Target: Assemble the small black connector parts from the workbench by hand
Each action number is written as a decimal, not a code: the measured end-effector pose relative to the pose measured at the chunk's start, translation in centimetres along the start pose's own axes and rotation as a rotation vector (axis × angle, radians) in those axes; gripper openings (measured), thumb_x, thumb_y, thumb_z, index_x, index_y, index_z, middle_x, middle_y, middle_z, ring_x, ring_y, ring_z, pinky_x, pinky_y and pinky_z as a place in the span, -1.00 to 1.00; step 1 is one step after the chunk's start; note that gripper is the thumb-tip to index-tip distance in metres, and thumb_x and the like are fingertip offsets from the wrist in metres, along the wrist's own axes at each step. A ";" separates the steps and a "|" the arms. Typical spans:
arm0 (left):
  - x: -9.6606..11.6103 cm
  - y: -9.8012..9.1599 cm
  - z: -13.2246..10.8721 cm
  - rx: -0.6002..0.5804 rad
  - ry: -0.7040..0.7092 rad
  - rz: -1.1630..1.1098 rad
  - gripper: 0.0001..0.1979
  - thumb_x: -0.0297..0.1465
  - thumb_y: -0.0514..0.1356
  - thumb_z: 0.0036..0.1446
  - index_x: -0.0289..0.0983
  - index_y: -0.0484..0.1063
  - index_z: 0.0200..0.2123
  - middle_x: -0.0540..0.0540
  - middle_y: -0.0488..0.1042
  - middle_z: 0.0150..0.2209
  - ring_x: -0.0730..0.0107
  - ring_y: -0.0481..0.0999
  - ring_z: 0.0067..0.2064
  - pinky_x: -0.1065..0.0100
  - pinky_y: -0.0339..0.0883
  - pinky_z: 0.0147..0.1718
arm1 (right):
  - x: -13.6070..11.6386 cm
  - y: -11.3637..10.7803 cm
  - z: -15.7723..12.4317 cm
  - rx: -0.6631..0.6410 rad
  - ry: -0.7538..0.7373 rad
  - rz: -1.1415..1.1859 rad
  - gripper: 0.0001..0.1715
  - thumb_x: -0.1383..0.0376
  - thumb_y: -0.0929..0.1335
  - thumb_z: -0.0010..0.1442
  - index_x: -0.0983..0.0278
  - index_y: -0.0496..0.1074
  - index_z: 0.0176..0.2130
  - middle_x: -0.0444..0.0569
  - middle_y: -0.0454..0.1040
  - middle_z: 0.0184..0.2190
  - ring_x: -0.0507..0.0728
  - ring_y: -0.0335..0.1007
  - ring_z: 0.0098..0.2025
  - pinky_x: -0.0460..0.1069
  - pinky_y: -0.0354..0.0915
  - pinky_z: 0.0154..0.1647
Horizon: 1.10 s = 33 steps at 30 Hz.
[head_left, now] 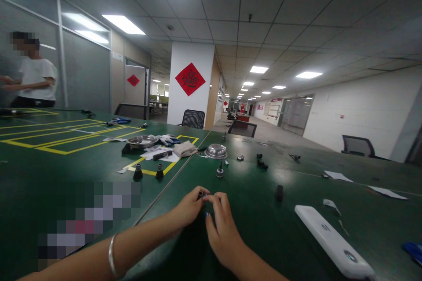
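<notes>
Over the green table, my left hand [189, 207] is closed around a small dark ring-ended part [201, 194]; its kind is mostly hidden by the fingers. My right hand [224, 230] comes in from the right, its fingertips touching the same part while the thumb stays apart below. Just beyond both hands stands a metal fitting with a round base [220, 170]. Further left, two black fittings with metal tops, one here [137, 172] and one here [160, 171], stand upright.
A long white device [332, 241] lies at the right, near a black block [279, 193]. Farther back are a round metal dish [216, 151], a steel bowl [142, 141], a cloth [185, 149] and gloves [168, 139]. At far left, a person [38, 74] stands beyond the table.
</notes>
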<state>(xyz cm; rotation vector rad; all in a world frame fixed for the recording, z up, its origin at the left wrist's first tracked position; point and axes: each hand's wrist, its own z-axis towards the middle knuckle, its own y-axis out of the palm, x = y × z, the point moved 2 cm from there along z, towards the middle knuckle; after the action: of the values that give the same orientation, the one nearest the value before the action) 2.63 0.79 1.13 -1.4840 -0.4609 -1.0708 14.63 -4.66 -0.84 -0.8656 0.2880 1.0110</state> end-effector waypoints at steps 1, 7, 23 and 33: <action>0.5 0.3 -0.4 0.001 -0.006 -0.096 -0.78 -0.40 -0.08 0.12 -0.27 0.29 -0.22 -0.10 0.45 -0.20 0.32 0.41 -0.13 0.33 0.28 -0.13 | -0.1 0.0 0.0 0.005 -0.015 0.010 -0.47 0.60 0.18 0.04 0.24 0.22 -0.02 0.01 0.19 -0.12 0.12 0.20 -0.04 0.07 0.19 0.04; -0.5 1.7 -1.5 0.038 0.062 -0.228 -0.79 -0.34 -0.08 0.12 -0.24 0.27 -0.24 -0.09 0.46 -0.20 0.29 0.42 -0.10 0.29 0.26 -0.07 | 0.1 0.0 -0.1 0.043 -0.019 0.014 -0.52 0.55 0.16 0.13 0.22 0.17 0.02 0.02 0.21 -0.11 0.11 0.21 -0.03 0.06 0.21 0.04; -3.4 1.5 -2.4 -0.171 0.345 0.459 -0.62 -0.37 -0.10 0.21 -0.26 0.27 0.06 -0.23 0.26 0.15 0.10 0.09 0.23 -0.05 -0.13 0.20 | 0.1 0.3 0.7 -0.062 0.032 0.054 -0.72 0.45 0.22 0.17 0.23 0.41 -0.16 -0.06 0.36 -0.27 0.06 0.35 -0.23 -0.05 0.31 -0.17; -1.2 -0.2 -3.3 -0.054 0.257 0.605 -0.77 -0.34 0.03 0.11 -0.23 0.40 -0.19 -0.16 0.40 -0.11 0.08 0.29 0.00 0.08 0.15 -0.01 | 3.6 0.6 0.5 0.292 0.239 0.241 -0.78 0.31 0.27 0.17 0.31 0.34 -0.16 -0.03 0.43 -0.36 0.09 0.42 -0.32 -0.03 0.37 -0.29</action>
<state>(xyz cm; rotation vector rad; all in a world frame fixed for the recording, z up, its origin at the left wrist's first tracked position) 0.73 -1.93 -0.14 -1.3779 0.1966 -0.7704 15.95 -1.92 -2.84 -0.6943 0.7389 1.0552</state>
